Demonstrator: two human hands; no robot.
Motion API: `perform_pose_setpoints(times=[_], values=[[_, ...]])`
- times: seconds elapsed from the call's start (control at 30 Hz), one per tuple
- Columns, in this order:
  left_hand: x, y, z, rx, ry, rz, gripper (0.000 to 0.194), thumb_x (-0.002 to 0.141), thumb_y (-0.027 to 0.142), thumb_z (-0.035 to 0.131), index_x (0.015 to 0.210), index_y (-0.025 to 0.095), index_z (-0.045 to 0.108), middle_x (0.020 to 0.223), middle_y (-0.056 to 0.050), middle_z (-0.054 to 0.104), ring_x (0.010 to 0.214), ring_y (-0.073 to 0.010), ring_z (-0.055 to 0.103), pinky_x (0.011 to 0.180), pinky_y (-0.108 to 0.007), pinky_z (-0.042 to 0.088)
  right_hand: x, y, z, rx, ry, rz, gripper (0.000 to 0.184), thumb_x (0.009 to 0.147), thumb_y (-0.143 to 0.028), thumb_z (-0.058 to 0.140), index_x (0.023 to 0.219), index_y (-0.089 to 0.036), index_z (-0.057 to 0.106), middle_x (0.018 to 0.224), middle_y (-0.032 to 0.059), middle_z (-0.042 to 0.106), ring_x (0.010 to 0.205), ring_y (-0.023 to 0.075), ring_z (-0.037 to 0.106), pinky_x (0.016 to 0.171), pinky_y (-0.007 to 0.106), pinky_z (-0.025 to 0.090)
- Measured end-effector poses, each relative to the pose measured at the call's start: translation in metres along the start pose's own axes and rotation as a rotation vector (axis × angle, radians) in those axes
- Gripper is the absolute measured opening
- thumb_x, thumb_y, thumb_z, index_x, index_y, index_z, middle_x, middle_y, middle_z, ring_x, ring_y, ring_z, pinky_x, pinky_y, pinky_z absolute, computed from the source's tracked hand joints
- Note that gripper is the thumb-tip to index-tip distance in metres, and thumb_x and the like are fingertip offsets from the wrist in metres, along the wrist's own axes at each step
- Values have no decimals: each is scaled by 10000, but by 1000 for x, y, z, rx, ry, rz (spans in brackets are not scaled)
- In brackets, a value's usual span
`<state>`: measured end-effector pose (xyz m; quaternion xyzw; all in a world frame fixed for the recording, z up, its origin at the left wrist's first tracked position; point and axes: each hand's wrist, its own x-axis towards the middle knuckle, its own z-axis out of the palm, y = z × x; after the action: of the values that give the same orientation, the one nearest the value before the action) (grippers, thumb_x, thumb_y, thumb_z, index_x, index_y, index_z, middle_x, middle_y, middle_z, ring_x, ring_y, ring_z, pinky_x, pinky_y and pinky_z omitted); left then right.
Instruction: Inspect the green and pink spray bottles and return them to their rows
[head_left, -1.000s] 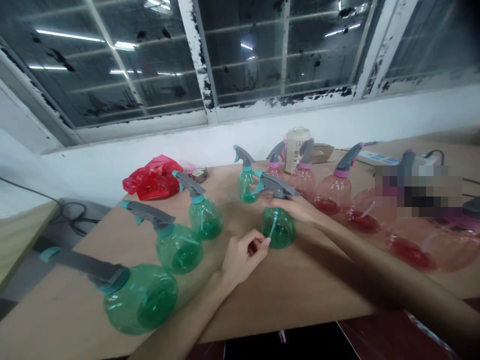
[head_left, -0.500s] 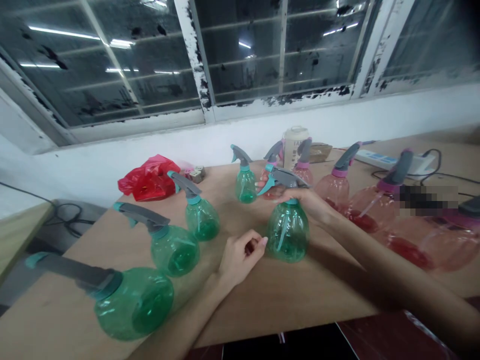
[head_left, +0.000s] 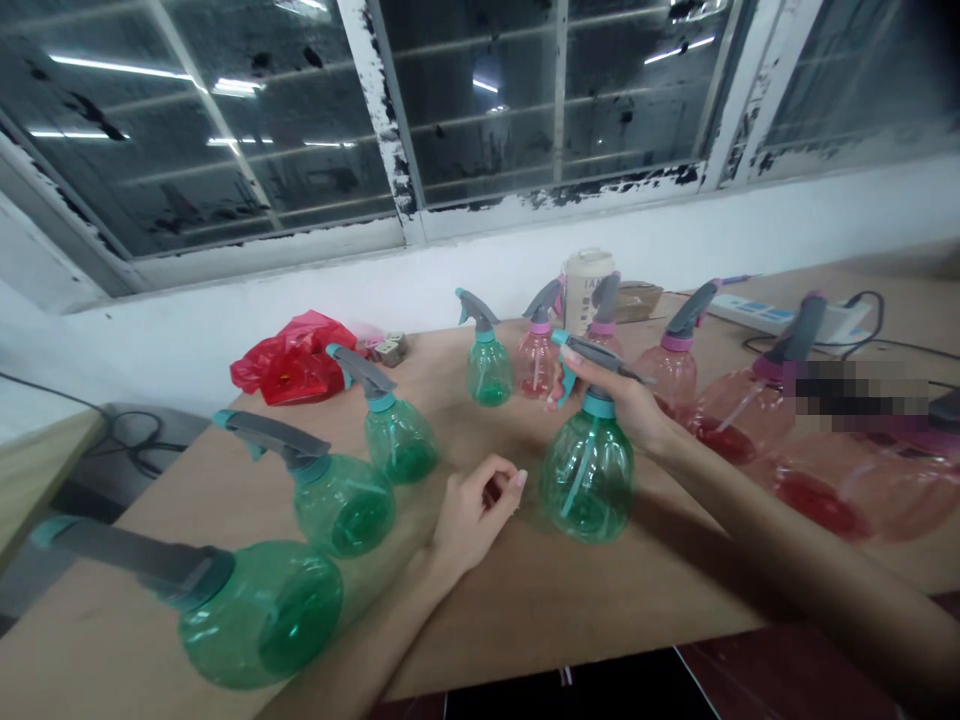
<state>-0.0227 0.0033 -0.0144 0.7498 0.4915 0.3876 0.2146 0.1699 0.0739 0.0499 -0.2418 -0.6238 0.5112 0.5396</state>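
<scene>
A green spray bottle (head_left: 587,475) with a grey and teal head is in the grip of my right hand (head_left: 611,390), whose fingers curl around the trigger and neck. Through its clear wall a pale tube shows. To its left, my left hand (head_left: 478,508) is curled above the table, thumb and fingertips together, apart from the bottle; I cannot make out anything in its fingers. Farther left stand more green spray bottles, a near one (head_left: 259,615), a middle one (head_left: 343,505) and a farther one (head_left: 400,440). Another green spray bottle (head_left: 489,370) is at the back.
Several pink spray bottles (head_left: 667,375) line the right side. Along the back are a red plastic bag (head_left: 289,360), a pale cup (head_left: 587,290) and a white power strip (head_left: 772,315) with cables. The wooden table (head_left: 517,620) ends in front of me; a wall with windows rises behind.
My right hand has brought its green spray bottle nearer and slightly right, with its fingers now around the trigger. My left hand stays curled, barely shifted. The view has drifted slightly.
</scene>
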Motion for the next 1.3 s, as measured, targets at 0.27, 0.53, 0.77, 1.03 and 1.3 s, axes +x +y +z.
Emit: perform_pose_setpoints(times=[0.27,0.53,0.77,1.03,1.3], values=[[0,0,-1,7,-35,-1,239,906,369,457,790,188,565,574,38,578,509,-98,560,513,-193,407,2,22,-4,171,48,61,245,798,-486,596,827,-254,668,974,20,684,962,220,634,910,405,470],[0,0,1,22,-53,-8,209,904,377,470,854,200,571,590,41,582,506,-101,546,506,-201,399,-1,17,-16,-280,271,-77,296,731,-492,664,915,-260,646,909,-4,669,900,207,623,834,376,487],[0,-4,4,-24,-40,-31,221,894,381,492,1029,207,505,643,48,564,523,-109,565,516,-219,412,1,15,-25,-535,262,-87,301,752,-523,624,798,-226,617,771,-2,630,733,186,578,712,353,474],[0,-4,6,12,-43,-32,225,901,387,477,1037,210,497,639,55,551,519,-108,552,520,-227,415,-8,11,-11,-417,163,-18,306,767,-537,605,704,-238,622,711,-1,633,711,192,587,713,355,477],[3,-14,10,232,58,-79,265,880,296,505,1121,197,460,1009,-65,616,897,-199,614,784,-356,491,-11,14,-10,-233,-9,-68,230,762,-484,643,878,-288,671,948,3,698,953,240,617,910,424,446]])
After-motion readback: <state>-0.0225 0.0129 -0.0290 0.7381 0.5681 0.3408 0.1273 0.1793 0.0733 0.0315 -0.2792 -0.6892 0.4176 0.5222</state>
